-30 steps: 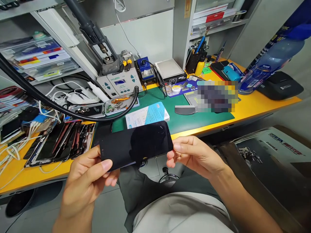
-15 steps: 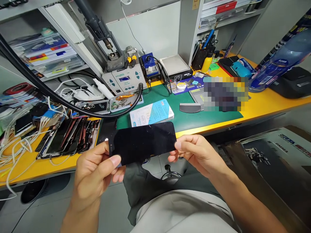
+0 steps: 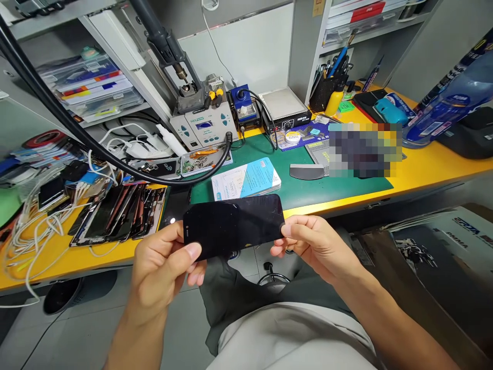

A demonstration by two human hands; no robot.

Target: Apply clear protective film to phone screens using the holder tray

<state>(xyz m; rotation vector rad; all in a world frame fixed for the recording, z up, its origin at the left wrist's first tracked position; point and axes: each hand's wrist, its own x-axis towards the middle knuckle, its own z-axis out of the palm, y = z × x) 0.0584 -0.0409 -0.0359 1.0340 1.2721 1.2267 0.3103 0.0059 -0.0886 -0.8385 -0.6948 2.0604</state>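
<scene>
A black smartphone [image 3: 234,226], its dark glass face turned up, is held sideways in front of the bench edge, above my lap. My left hand [image 3: 165,259] grips its left end, thumb on the glass and fingers behind. At the other end, my right hand [image 3: 311,239] pinches the right edge between thumb and fingers. The phone's underside is hidden. Just beyond it, a blue and white booklet [image 3: 246,179] lies on the green mat [image 3: 285,198]. A grey curved blade-like tool [image 3: 307,172] rests farther right on the mat.
Left on the yellow bench lie stacked phone screens [image 3: 119,213] and tangled white cables [image 3: 42,231]. A thick black hose [image 3: 96,149] arcs over the left side. A rework station [image 3: 204,126] and a heating plate [image 3: 285,110] stand behind. A large blue bottle [image 3: 442,113] stands at right.
The camera view has shifted slightly, so the bench appears farther right. My left hand and the phone's left end sit a little more to the right; both hands keep their hold.
</scene>
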